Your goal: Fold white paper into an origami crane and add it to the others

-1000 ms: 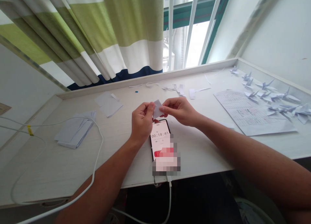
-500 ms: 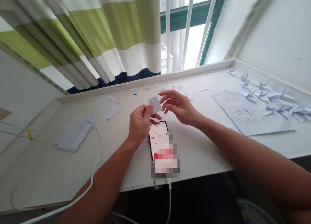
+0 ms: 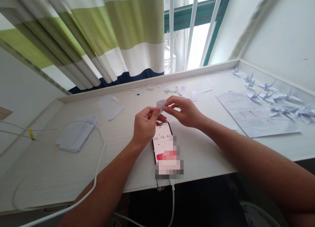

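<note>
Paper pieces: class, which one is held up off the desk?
The small folded white piece, pinched between the left hand and right hand above the phone. The stack, the printed sheet and the cranes all rest on the desk.

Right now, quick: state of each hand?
Left hand: closed, pinching the small folded white paper.
Right hand: closed, pinching the same paper.
</note>
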A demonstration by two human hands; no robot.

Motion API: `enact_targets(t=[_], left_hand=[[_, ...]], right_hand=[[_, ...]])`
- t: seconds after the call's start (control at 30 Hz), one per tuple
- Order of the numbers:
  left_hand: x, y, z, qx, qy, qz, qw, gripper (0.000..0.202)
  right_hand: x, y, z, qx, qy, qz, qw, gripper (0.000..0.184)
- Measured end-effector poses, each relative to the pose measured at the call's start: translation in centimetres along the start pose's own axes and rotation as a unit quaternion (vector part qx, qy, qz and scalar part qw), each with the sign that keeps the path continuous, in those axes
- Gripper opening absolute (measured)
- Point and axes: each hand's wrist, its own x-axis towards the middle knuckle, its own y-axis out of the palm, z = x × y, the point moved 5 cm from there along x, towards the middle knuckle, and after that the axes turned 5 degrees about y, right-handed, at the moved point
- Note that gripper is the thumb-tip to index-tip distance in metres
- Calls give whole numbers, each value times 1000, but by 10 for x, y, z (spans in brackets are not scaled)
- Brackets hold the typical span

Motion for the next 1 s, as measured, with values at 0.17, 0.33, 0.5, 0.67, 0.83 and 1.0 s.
enact_targets(t=[0.17,0.33,0.5,0.67,0.83,1.0], left_hand=[[-1,3,1,-36,-16,12,999,40],[-1,6,0,-67,-25,49,996,39],[-1,7,2,-76,-37,58,995,38],[-2,7,1,-67,-37,60,995,34],[-3,9,0,-74,-45,60,994,31],[-3,11,2,-79,-54,72,993,30]], right_hand=[[-1,3,-3,75,64,-47,994,20],[0,1,-4,119,77,-63,988,18],[0,0,0,130,61,-70,987,16],[0,-1,2,129,60,-76,987,15],[0,1,-1,149,64,-73,984,21],[-1,1,-5,169,63,-81,980,31]])
